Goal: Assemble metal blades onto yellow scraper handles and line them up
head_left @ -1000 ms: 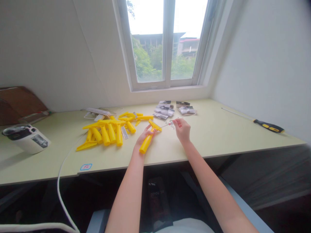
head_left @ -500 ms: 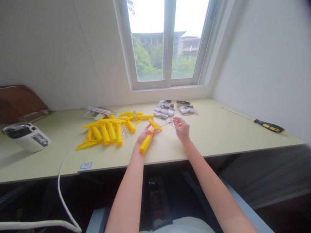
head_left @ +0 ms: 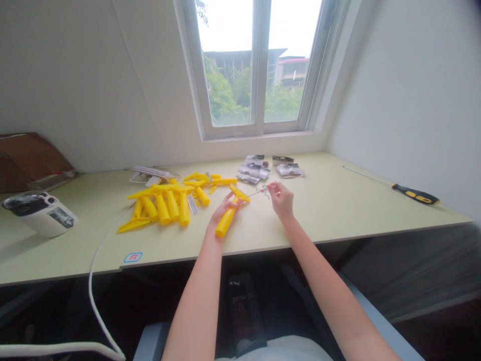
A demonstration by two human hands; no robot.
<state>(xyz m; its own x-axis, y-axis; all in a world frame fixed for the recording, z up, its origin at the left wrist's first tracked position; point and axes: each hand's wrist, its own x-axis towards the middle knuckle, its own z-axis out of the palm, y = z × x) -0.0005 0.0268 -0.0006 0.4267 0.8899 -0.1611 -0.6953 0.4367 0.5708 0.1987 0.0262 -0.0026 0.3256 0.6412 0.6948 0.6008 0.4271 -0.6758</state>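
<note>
On our left there's a white cup (head_left: 62, 220) on the table (head_left: 338, 200), then a pile of yellow handles (head_left: 163, 209). Next, our left hand (head_left: 218, 216) is wrapped round a yellow T-shaped piece (head_left: 226, 222), held up over the front of the table, head tilted up. A thin rod (head_left: 255, 193) reaches from that head to our right hand (head_left: 283, 201), whose fingertips look pinched on its far end, near some tiny bits (head_left: 266, 194) too small to make out. So we seem to be mid-way through working the rod at the head; any further turn calls for a steady left grip and the rod kept in line. Far right, a big screwdriver (head_left: 415, 195) lies untouched.
</note>
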